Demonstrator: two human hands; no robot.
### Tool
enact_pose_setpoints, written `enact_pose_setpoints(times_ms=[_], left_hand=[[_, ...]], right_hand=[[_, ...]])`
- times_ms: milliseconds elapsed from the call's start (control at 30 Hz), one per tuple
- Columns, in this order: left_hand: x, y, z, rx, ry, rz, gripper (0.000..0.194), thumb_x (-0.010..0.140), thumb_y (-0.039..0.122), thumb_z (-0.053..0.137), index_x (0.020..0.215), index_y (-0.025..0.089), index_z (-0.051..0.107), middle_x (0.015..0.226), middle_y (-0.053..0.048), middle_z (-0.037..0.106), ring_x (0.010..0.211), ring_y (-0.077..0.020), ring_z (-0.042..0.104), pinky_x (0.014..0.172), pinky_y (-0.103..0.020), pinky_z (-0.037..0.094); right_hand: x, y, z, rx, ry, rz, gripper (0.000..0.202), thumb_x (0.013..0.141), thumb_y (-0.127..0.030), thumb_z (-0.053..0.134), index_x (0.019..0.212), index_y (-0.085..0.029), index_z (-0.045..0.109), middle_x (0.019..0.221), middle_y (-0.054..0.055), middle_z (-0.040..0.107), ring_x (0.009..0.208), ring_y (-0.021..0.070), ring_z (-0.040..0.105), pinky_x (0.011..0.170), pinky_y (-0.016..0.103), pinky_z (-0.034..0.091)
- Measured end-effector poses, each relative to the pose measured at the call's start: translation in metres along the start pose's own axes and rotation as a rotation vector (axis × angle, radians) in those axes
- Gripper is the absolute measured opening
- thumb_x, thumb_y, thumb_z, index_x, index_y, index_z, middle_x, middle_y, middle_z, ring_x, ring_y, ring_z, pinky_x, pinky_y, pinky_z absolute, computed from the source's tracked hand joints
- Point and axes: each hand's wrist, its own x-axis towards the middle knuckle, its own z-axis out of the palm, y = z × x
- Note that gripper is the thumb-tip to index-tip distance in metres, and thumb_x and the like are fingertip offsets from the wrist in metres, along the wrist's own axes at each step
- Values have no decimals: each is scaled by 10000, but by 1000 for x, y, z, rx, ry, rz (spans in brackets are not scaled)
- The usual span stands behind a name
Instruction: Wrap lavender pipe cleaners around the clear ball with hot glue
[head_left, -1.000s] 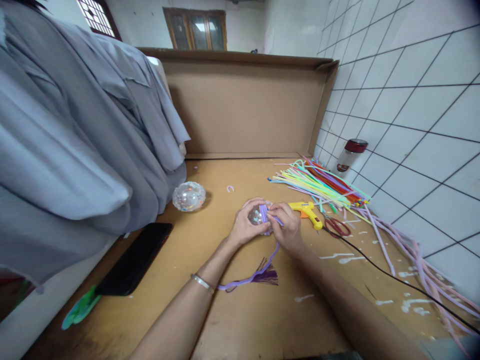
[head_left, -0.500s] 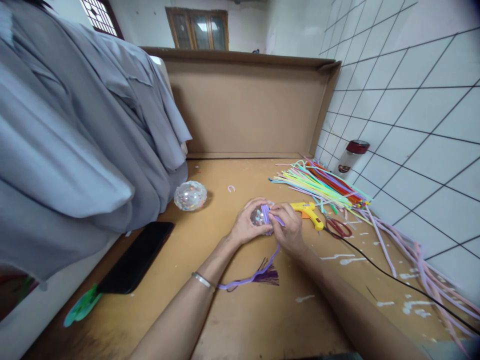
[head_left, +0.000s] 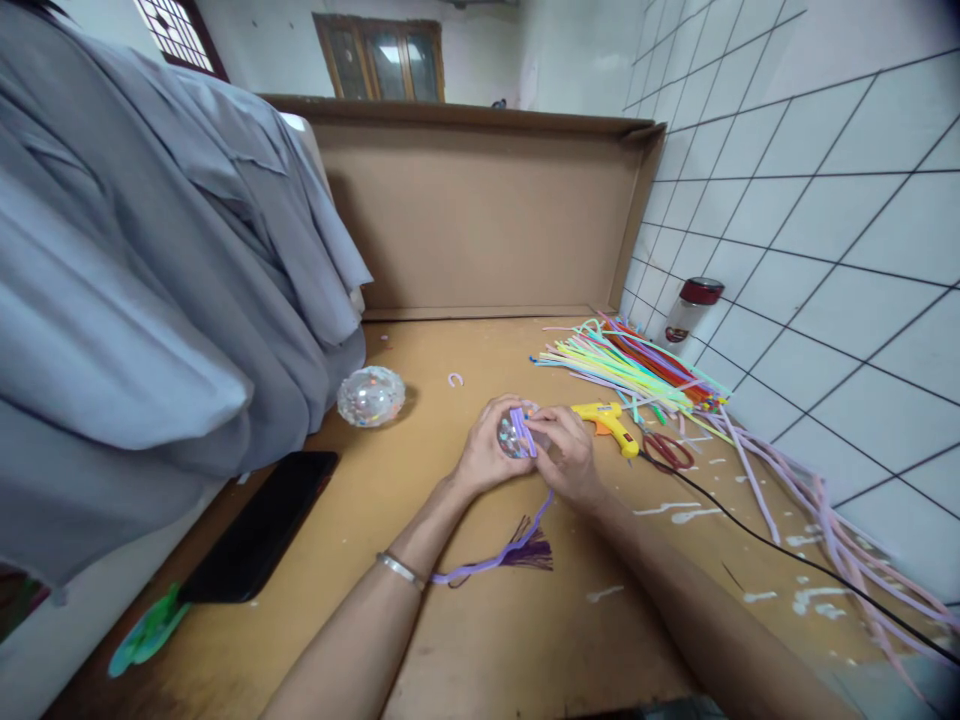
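My left hand point(head_left: 480, 446) curls around a small clear ball point(head_left: 509, 438) with colourful specks, holding it just above the table. Purple pipe-cleaner strips point(head_left: 522, 430) lie side by side across the ball's right face. The fingers of my right hand point(head_left: 568, 450) pinch at these strips, their tips pressed close to the ball. Below the hands, a thin purple strand point(head_left: 480, 568) runs out to a dark purple tassel point(head_left: 534, 552) on the table. Its upper end disappears under my right hand.
A yellow glue gun point(head_left: 616, 428) and red-handled scissors point(head_left: 667, 450) lie right of my hands, before a pile of coloured pipe cleaners point(head_left: 630, 362). A second clear ball point(head_left: 371, 396), a black phone point(head_left: 262, 525) and grey cloth point(head_left: 172, 270) are left. Cardboard point(head_left: 480, 215) stands behind.
The ball has turned a little in my left hand, so the purple strips now slant differently. My right fingers have shifted along the strips. The whole view has moved slightly.
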Motion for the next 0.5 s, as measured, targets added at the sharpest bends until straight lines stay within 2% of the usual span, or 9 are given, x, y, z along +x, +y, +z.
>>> enact_pose_setpoints(times_ms=[100,200,233,333,500], left_hand=[[1,2,1,-104,95,-203,706,540,283,814,1167,203,498,1215,-101,576,1119,-266,590,1009,-448,462],[4,3,0,-152,129,-357,762,515,327,838,1175,181,486,1176,-97,606,1065,-249,610,968,-419,482],[5,4,-1,-155,134,-383,771,508,330,842,1175,178,486,1165,-93,613,1053,-244,612,958,-408,486],[6,3,-3,-141,144,-425,764,507,319,843,1171,182,491,1131,-78,628,1023,-231,619,936,-392,494],[7,2,-3,-140,170,-432,753,506,306,853,1160,188,499,1091,-65,634,985,-219,628,897,-370,510]], right_hand=[[2,8,-6,-181,-44,29,227,862,-244,511,1066,-208,604,994,87,624,936,225,574,812,386,438],[3,26,-16,-523,-53,287,258,884,-281,459,1077,-165,585,1009,126,625,979,261,560,840,401,405],[4,32,-20,-650,-90,391,296,880,-318,464,1088,-142,578,1023,148,622,993,285,552,839,415,398],[6,49,-32,-917,-317,670,460,851,-460,501,1067,-60,573,1042,237,608,1003,367,560,797,459,412],[9,58,-42,-976,-522,925,608,814,-545,534,1123,-21,551,1002,250,644,943,350,641,765,427,453]])
